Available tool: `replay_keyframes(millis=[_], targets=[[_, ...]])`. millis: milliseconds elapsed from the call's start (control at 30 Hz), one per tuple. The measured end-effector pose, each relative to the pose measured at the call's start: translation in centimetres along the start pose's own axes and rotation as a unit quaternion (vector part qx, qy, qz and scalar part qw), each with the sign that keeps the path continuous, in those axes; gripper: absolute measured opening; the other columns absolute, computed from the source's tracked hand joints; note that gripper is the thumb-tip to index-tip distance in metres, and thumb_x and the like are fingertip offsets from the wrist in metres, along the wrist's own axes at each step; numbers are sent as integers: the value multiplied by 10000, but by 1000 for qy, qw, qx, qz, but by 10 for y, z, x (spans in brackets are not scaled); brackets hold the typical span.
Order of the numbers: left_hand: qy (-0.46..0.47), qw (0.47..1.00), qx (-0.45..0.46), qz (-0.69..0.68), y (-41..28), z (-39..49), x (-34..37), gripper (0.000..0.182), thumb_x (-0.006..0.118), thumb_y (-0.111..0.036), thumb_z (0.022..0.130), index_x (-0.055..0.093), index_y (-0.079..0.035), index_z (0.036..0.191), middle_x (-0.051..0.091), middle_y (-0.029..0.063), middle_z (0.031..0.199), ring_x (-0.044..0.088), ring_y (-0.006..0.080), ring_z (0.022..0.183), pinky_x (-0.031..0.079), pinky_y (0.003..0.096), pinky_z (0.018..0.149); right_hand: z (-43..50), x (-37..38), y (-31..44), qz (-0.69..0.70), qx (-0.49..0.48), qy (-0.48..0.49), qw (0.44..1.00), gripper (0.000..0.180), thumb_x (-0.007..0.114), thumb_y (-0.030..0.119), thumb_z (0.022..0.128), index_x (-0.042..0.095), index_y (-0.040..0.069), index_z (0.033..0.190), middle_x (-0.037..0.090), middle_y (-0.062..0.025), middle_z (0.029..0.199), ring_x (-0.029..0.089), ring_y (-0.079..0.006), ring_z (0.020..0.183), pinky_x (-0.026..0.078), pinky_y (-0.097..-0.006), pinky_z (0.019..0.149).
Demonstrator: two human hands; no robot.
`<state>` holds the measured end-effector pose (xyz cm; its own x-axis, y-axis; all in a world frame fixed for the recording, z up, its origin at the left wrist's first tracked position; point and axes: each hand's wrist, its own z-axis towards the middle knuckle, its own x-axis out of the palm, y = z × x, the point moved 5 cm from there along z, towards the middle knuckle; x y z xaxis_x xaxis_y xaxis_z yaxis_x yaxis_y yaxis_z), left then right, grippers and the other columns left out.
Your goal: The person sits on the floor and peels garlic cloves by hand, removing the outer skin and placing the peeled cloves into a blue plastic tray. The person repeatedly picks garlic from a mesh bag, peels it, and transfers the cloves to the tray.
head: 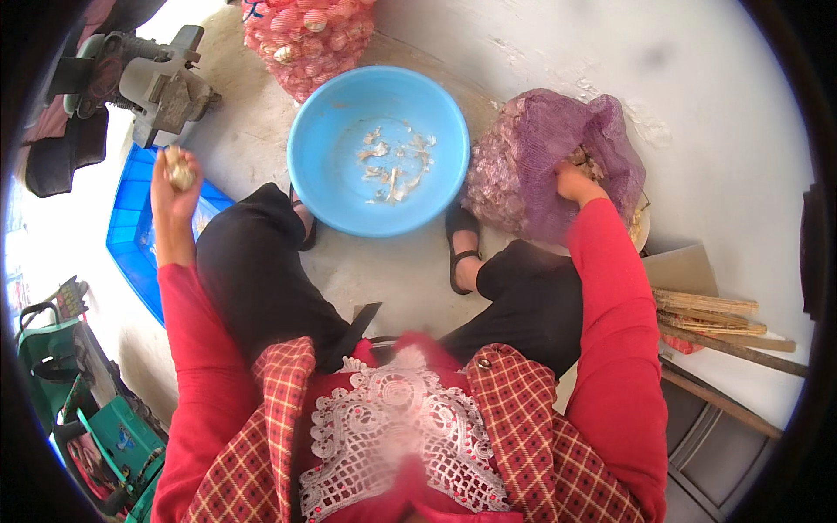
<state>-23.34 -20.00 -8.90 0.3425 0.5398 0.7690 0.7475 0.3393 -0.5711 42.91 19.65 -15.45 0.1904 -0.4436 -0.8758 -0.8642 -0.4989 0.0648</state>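
On the left, my left hand is raised above a blue plastic crate, its fingers curled around pale garlic bulbs. My right hand reaches into the mouth of a purple mesh bag; its fingertips are hidden, so what they touch cannot be told. Garlic, apparently bulbs or loose cloves, fills the bag and shows through the netting. Between my feet stands a round light-blue plastic basin with scraps of dry garlic skin on its bottom.
Beyond the basin is a red mesh sack full of garlic bulbs. A dusty metal machine stands upper left. Bundled sticks and a wooden strip lie at right. Green bags or chairs stand lower left. My black shoe is beside the purple bag.
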Motion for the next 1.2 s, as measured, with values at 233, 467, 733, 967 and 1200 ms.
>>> replay_keyframes(millis=[233, 467, 733, 967, 1200], targets=[[-304, 945, -79, 86, 69, -61, -242, 250, 636, -270, 970, 630, -27, 1029, 683, 90, 958, 658, 239, 894, 563, 391, 810, 24, 40, -2, -111, -5, 71, 991, 407, 559, 136, 885, 615, -1, 1264, 574, -240, 1345, 551, -380, 1254, 462, -402, 1023], [-435, 858, -165, 219, 119, -126, -319, 241, 631, -250, 970, 630, -21, 1046, 685, 95, 971, 660, 238, 904, 563, 388, 813, 29, 41, 6, -80, -24, 55, 995, 408, 560, 174, 923, 592, -7, 1287, 575, -187, 1341, 543, -343, 1224, 451, -373, 994], [-449, 811, -201, 316, 140, -137, -332, 232, 625, -227, 970, 630, -15, 1065, 688, 100, 986, 662, 236, 915, 562, 385, 817, 21, 20, -4, -52, 39, 78, 995, 347, 531, 152, 941, 586, -3, 1246, 597, -176, 1219, 576, -299, 1064, 480, -365, 865], [-445, 779, -219, 383, 149, -138, -345, 227, 620, -207, 970, 630, -9, 1081, 690, 104, 999, 664, 235, 924, 562, 382, 821, 15, 0, -6, 44, 116, 56, 991, 296, 507, 132, 956, 581, 1, 1211, 617, -167, 1113, 605, -261, 924, 504, -358, 751], [-418, 744, -207, 479, 150, -116, -353, 224, 615, -187, 970, 630, -3, 1098, 693, 109, 1012, 665, 234, 934, 562, 379, 824, -4, -30, -20, 412, 244, -66, 876, 249, 482, 113, 971, 576, 5, 1175, 636, -157, 1007, 634, -222, 783, 529, -351, 638]])
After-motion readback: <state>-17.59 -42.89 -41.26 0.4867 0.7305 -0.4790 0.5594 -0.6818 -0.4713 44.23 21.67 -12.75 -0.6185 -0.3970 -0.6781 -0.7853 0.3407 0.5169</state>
